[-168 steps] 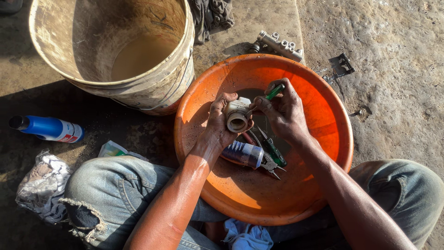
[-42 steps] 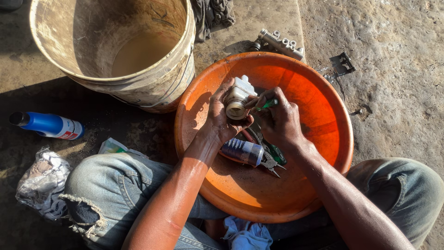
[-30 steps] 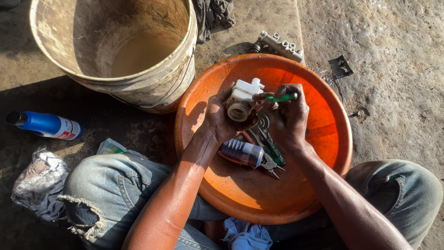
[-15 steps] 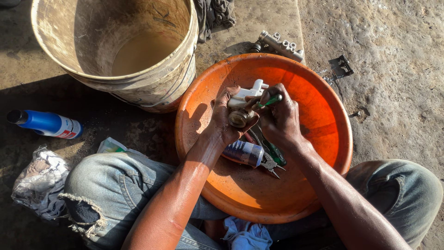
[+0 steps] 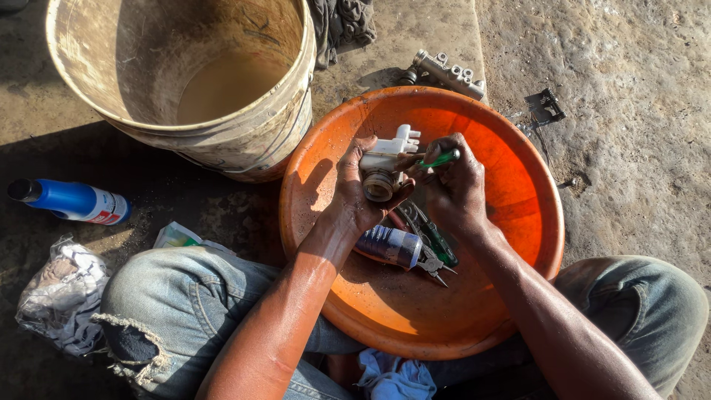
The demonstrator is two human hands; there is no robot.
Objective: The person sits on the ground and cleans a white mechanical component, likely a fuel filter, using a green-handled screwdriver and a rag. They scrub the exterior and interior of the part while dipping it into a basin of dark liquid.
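Head camera, looking down at a seated person's lap: a wide orange plastic basin (image 5: 518, 244) rests between the knees, and everything below is placed relative to it.

Risk first: the small white plastic valve part (image 5: 385, 164) is held above the basin's middle by a fingertip grip alone. If the thin tool slips off it, the tip could jab the holding hand, or the part could drop among the tools below.

The left hand (image 5: 354, 198) is curled closed around the white part, thumb and fingers clamping its round brass-coloured end. The right hand (image 5: 453, 189) is pinched shut on a green-handled tool (image 5: 440, 158), possibly a small screwdriver, whose tip touches the part.

Inside the basin, under the hands, lie a small spray can (image 5: 386, 245) and pliers (image 5: 433, 248).

Left of the basin stands a dirty bucket (image 5: 244, 141); farther left lies a blue bottle (image 5: 70, 201).
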